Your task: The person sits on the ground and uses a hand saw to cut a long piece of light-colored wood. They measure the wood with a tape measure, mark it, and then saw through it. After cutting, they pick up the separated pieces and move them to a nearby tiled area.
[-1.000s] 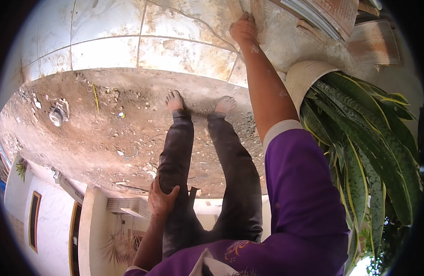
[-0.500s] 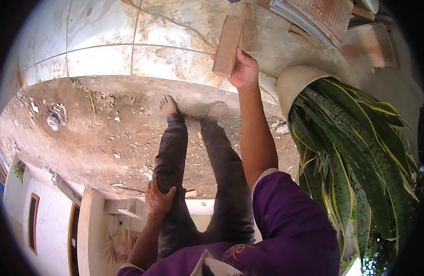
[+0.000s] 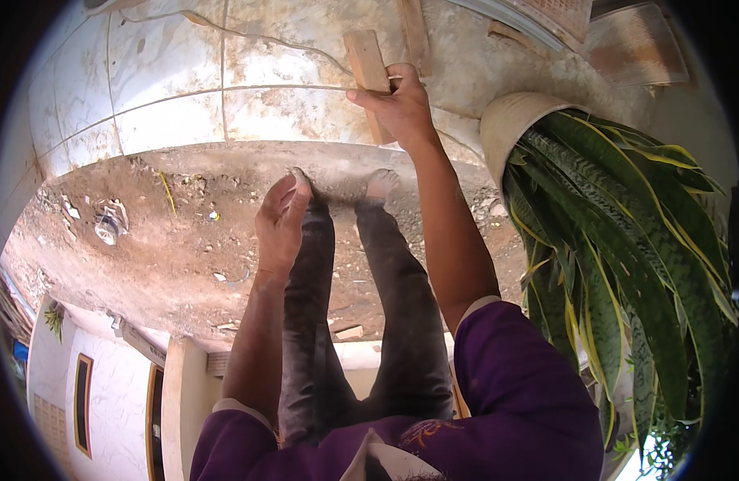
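Note:
My right hand (image 3: 401, 108) grips a short brown wooden block (image 3: 365, 58) by its side, the thumb lying across it. The block stands tilted over the edge of the tiled ledge (image 3: 293, 120), its lower end showing below my thumb. Raised in front of my left shin, my left hand (image 3: 279, 228) has loosely bent fingers with the thumb apart from them, and nothing shows in it. The tip of my left foot is partly hidden behind that hand.
A thin cable (image 3: 265, 38) runs across the tiles toward the block. Beyond it lies a wooden strip (image 3: 415, 36). A tipped pot (image 3: 506, 132) with long striped leaves (image 3: 618, 240) fills the right side. Rubble and dirt (image 3: 193, 256) cover the ground.
My left hand has lifted off my thigh and moved forward. My right hand has turned over, knuckles now up, and the block has shifted slightly left in its grip.

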The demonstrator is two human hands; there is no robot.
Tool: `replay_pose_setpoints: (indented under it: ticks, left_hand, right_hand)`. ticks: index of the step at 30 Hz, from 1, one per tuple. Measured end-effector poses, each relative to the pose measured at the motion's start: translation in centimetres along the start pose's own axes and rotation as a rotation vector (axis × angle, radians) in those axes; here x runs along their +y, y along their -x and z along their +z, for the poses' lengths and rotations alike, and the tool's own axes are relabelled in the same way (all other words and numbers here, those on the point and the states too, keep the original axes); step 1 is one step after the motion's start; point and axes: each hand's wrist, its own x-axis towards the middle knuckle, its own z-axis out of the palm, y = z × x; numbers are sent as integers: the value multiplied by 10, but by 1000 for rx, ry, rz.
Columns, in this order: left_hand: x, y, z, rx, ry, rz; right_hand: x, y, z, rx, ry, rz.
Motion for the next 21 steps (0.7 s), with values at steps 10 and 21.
replay_pose_setpoints:
  ticks: [10,21]
  left_hand:
    - [85,-105,69,-337,488,-28]
    - [-25,16,2,-220,537,-397]
  right_hand:
    - [1,44,-7,-267,-411,-129]
    - [64,-107,-43,476,662,0]
